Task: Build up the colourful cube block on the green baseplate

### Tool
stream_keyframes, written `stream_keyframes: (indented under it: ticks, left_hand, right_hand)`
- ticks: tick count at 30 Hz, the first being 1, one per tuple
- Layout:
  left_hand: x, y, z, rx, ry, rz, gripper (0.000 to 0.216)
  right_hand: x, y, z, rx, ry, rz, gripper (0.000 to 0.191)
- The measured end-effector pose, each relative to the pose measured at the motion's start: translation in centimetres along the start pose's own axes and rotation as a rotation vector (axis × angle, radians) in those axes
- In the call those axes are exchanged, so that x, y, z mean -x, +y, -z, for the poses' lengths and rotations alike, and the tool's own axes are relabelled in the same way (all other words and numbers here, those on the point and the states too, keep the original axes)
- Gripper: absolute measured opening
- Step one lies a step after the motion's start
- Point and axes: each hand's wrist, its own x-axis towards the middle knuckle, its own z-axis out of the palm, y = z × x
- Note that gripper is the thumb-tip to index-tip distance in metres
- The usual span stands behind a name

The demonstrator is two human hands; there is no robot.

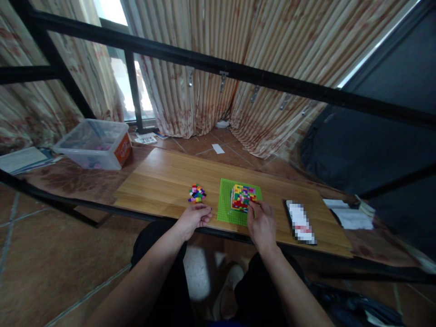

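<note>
A block built of many small coloured toy bricks stands on a green studded baseplate on the wooden table. My right hand is at the block's near right corner, thumb and finger pinched together; whatever is between them is too small to name. To the left lies a small loose pile of coloured bricks. Just in front of that pile, at the table's near edge, is my left hand. Its fingers are curled with the thumb against them, and a tiny dark spot shows at the tips.
A phone with a blurred-out screen lies right of the baseplate on the tabletop. Beyond the table's left end stands a clear plastic bin. White papers lie at the right. A black metal rail crosses in front of the curtains.
</note>
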Motion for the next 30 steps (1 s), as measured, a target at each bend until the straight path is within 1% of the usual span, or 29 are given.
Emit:
stream_keyframes:
  ticks: [5, 9, 11, 13, 14, 15, 17, 18, 20, 22, 25, 30]
  left_hand:
    - [0.3, 0.1, -0.2, -0.012, 0.012, 0.0, 0.012]
    - [0.6, 0.1, -0.1, -0.016, -0.006, -0.004, 0.013]
    - [0.7, 0.1, 0.0, -0.012, -0.029, -0.01, 0.014]
    - [0.8, 0.0, 0.1, -0.016, -0.064, -0.012, 0.016]
    - [0.9, 0.0, 0.1, -0.02, -0.086, -0.014, 0.018]
    - [0.9, 0.0, 0.2, -0.022, -0.114, -0.016, 0.02]
    - [1.0, -0.1, 0.2, -0.026, -0.181, -0.02, 0.026]
    - [1.0, -0.1, 0.2, -0.029, -0.215, -0.021, 0.028]
    - [1.1, -0.1, 0.3, -0.043, -0.278, -0.015, 0.031]
    - [1.1, -0.1, 0.3, -0.062, -0.329, -0.001, 0.031]
    - [1.1, 0.0, 0.4, -0.083, -0.39, 0.018, 0.032]
    - [1.3, 0.0, 0.3, -0.123, -0.43, 0.039, 0.033]
  right_hand:
    - [0.3, 0.5, -0.5, 0.036, -0.004, 0.047, 0.034]
    - [0.2, 0.5, 0.2, -0.009, 0.021, 0.016, 0.033]
    - [0.5, -0.1, 0.6, -0.059, 0.063, -0.04, 0.032]
    - [1.0, -1.1, 0.8, -0.171, 0.102, -0.104, 0.033]
    - [1.4, -1.8, 0.8, -0.261, 0.099, -0.12, 0.033]
    - [1.8, -2.7, 0.8, -0.366, 0.077, -0.124, 0.032]
    - [2.5, -4.4, 0.6, -0.587, -0.021, -0.113, 0.029]
    - [2.8, -5.2, 0.4, -0.674, -0.067, -0.115, 0.028]
    - [3.1, -6.5, 0.2, -0.795, -0.113, -0.12, 0.026]
    - [3.2, -7.2, 0.1, -0.867, -0.123, -0.116, 0.024]
    - [3.2, -7.6, 0.0, -0.932, -0.12, -0.118, 0.022]
    - [3.2, -7.4, 0.1, -0.954, -0.092, -0.134, 0.018]
